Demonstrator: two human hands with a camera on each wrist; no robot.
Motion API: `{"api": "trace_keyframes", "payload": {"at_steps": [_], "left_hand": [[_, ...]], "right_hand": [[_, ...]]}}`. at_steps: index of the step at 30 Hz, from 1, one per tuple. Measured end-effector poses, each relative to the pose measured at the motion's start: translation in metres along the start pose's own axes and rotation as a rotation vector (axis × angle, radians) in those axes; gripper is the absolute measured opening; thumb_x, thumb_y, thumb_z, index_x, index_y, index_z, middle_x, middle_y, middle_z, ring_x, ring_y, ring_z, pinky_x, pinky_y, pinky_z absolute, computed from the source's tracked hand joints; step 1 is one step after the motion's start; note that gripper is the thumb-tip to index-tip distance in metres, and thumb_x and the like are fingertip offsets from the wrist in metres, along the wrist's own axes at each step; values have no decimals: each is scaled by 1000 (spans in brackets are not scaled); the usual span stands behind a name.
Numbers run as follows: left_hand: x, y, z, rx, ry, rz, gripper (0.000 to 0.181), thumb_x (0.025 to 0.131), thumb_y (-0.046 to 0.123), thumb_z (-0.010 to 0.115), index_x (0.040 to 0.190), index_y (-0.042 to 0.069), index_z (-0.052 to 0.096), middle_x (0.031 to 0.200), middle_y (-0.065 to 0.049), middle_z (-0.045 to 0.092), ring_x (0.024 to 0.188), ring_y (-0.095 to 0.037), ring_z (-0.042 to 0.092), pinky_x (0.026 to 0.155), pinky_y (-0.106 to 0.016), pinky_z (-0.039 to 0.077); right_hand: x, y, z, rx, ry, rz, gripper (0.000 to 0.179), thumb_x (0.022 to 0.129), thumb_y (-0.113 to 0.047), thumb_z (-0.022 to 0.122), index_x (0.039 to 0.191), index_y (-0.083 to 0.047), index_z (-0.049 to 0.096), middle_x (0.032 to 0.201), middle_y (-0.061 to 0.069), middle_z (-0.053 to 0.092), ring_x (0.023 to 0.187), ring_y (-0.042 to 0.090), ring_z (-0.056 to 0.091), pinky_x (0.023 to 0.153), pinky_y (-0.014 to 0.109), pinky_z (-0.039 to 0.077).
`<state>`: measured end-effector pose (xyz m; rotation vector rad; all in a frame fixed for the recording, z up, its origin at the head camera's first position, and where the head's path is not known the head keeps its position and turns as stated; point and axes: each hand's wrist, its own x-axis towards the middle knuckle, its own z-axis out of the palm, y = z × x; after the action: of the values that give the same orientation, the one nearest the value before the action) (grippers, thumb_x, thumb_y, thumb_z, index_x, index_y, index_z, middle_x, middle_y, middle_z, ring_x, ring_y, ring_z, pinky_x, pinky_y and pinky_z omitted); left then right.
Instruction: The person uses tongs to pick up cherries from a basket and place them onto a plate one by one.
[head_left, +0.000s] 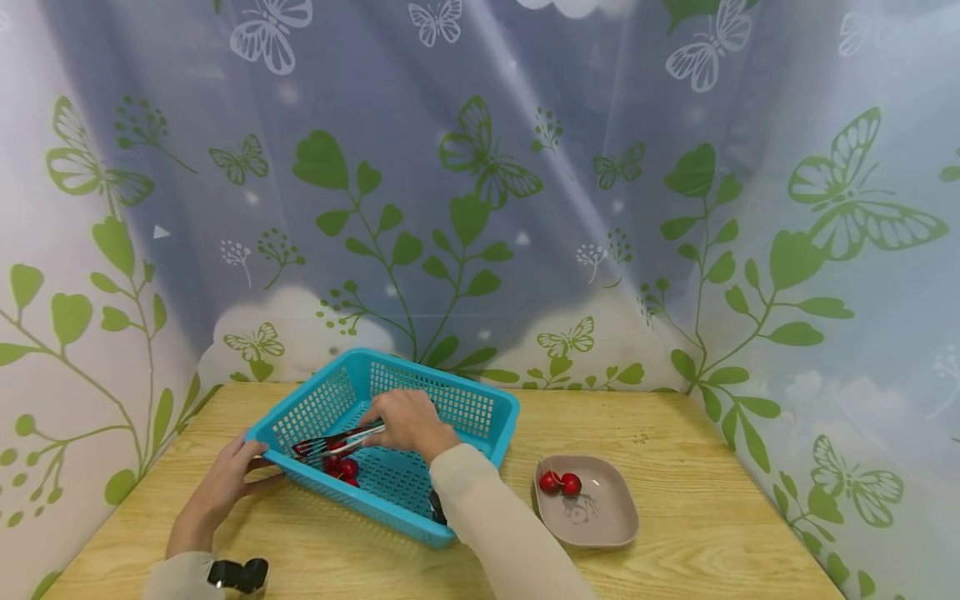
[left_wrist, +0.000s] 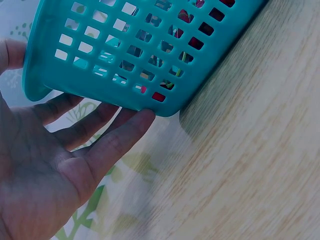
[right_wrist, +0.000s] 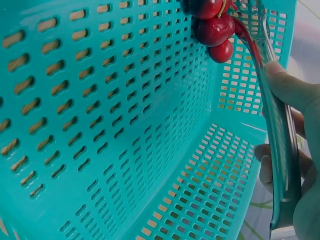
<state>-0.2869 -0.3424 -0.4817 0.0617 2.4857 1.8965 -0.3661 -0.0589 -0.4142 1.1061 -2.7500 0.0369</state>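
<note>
A blue plastic basket with a perforated wall and base sits on the table. My left hand holds its left corner, the fingers against the outer wall in the left wrist view. My right hand reaches inside and grips metal tongs. The tips of the tongs lie among several red cherries at the basket's left end; whether they pinch one I cannot tell. To the right of the basket stands a beige square bowl, with two joined cherries in it.
A wooden table carries everything. Behind it and at both sides hangs a curtain printed with butterflies and leaves. A black device is strapped to the left wrist.
</note>
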Motion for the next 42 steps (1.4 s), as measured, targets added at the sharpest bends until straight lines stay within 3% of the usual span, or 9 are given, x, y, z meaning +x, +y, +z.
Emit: {"api": "trace_keyframes", "payload": {"at_steps": [4, 12, 28, 36, 42], "left_hand": [[-1, 0, 0, 4, 6, 12, 53, 111, 24, 30, 155, -4, 24, 150, -32, 37, 102, -3, 60, 97, -47, 65], [0, 0, 0, 17, 6, 11, 56, 110, 24, 31, 158, -4, 21, 151, -35, 35, 103, -2, 58, 98, -49, 64], [-2, 2, 1, 0, -2, 4, 55, 110, 24, 30, 157, -4, 21, 151, -34, 35, 104, -4, 59, 98, -47, 64], [-3, 3, 2, 17, 11, 18, 56, 110, 23, 31, 158, -4, 21, 151, -36, 34, 103, -2, 58, 98, -48, 64], [-3, 4, 2, 28, 14, 16, 57, 109, 23, 31, 158, -5, 20, 151, -35, 34, 102, 0, 58, 99, -49, 64]], "right_hand": [[0, 0, 0, 32, -15, 19, 32, 90, -55, 73, 120, -45, 75, 125, -16, 72, 69, 5, 59, 42, 21, 24], [-1, 1, 1, 62, -48, 38, 30, 90, -51, 74, 118, -41, 77, 123, -16, 73, 79, 4, 65, 44, 20, 34], [-2, 1, 2, 64, -18, 36, 26, 93, -49, 72, 117, -44, 76, 120, -18, 74, 57, 2, 50, 41, 21, 24], [-3, 5, 1, 49, 28, 53, 19, 93, -48, 73, 111, -43, 79, 110, -18, 77, 57, 3, 50, 39, 22, 24], [-2, 0, -1, 27, 20, 50, 22, 94, -48, 71, 115, -43, 78, 108, -18, 77, 54, 5, 48, 39, 22, 21]]}}
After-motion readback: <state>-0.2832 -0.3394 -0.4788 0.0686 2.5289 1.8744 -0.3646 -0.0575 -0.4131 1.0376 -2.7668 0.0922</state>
